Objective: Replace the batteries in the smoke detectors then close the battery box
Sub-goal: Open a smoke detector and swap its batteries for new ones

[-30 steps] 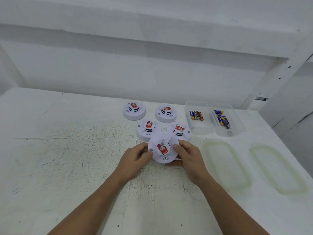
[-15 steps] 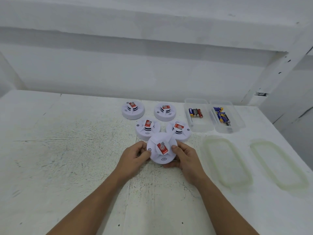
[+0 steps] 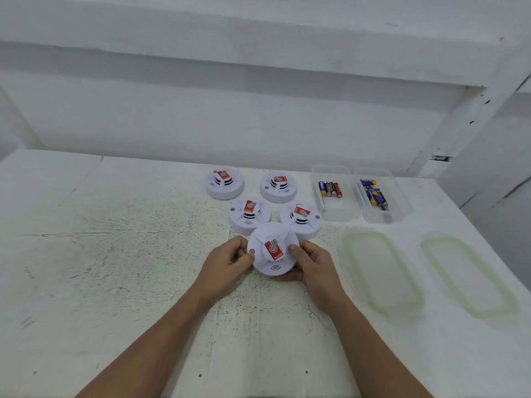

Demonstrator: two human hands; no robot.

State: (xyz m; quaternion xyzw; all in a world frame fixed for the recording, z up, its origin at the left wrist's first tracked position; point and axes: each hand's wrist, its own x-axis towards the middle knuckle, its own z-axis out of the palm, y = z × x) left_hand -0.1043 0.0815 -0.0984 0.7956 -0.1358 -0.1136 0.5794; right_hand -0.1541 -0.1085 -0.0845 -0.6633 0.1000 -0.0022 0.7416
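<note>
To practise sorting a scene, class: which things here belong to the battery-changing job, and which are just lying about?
Job: held smoke detector, gripped by left hand and right hand; four other detectors; left battery box; right battery box; left lid; right lid.
Lying about: nothing loose; only the table itself.

Bare forearms (image 3: 161, 340), bare left hand (image 3: 227, 264), right hand (image 3: 314, 267)

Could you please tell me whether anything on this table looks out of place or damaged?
Nothing serious. The blue batteries lie jumbled in the right box, unlike the neat row in the left box. Both lids lie off, in front of the boxes. The table's paint is cracked and speckled.
</note>
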